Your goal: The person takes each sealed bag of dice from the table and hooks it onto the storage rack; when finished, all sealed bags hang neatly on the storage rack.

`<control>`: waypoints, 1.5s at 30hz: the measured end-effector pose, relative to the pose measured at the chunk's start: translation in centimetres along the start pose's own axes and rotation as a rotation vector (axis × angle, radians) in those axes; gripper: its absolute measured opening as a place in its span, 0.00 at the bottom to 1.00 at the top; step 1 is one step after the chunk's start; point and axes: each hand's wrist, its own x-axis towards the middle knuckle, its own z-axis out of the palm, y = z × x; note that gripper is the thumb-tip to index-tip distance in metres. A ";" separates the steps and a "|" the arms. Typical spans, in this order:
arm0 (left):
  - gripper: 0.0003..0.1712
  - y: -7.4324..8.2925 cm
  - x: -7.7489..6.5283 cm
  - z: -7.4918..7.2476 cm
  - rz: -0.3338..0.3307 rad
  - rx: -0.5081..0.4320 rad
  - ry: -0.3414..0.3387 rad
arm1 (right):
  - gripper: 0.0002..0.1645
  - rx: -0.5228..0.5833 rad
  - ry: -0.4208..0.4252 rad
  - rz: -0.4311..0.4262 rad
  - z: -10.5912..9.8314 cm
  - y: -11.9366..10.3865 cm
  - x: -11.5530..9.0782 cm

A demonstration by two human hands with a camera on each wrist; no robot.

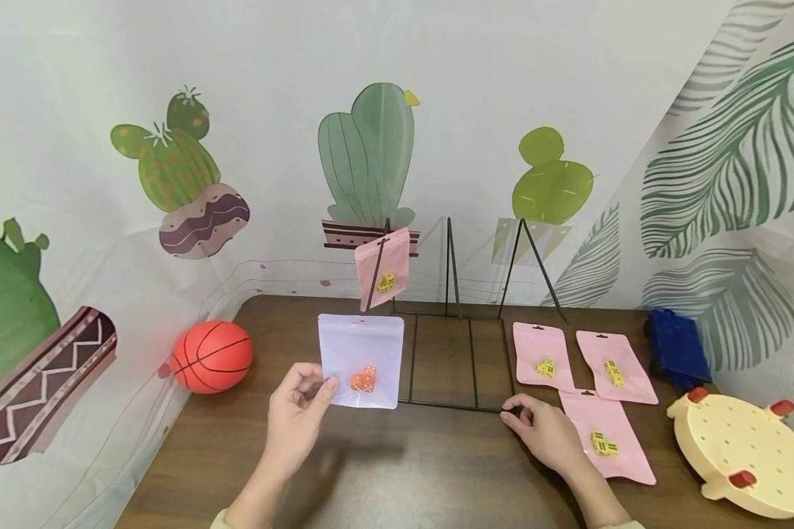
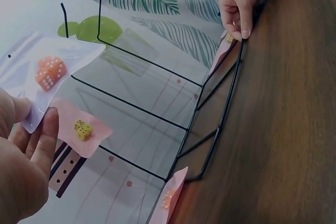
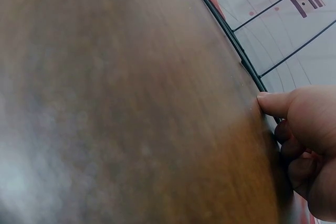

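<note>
My left hand (image 1: 298, 415) pinches a pale lilac pouch (image 1: 340, 342) by its lower left edge, thumb in front. Orange dice (image 1: 364, 379) show through the pouch, which is upright in front of a black wire rack (image 1: 473, 367). At the rack's near right corner, my right hand (image 1: 548, 433) pinches the wire between thumb and curled fingers. A pink pouch (image 1: 398, 257) with yellow dice hangs on the rack's left prong. The middle and right prongs carry nothing. The left wrist view also shows a pouch with orange dice (image 2: 167, 199) low beside the rack's left end.
Right of the rack, three pink pouches (image 1: 615, 353) with yellow dice lie on the brown table (image 1: 410, 477). Beyond them are a dark blue object (image 1: 678, 349) and a round cream board (image 1: 754, 448) with red pegs. A red-orange basketball (image 1: 213, 357) sits at the left edge.
</note>
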 end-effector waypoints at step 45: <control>0.08 -4.3 8.2 4.6 0.067 -0.015 0.050 | 0.05 -0.005 0.016 -0.008 0.2 0.2 0.0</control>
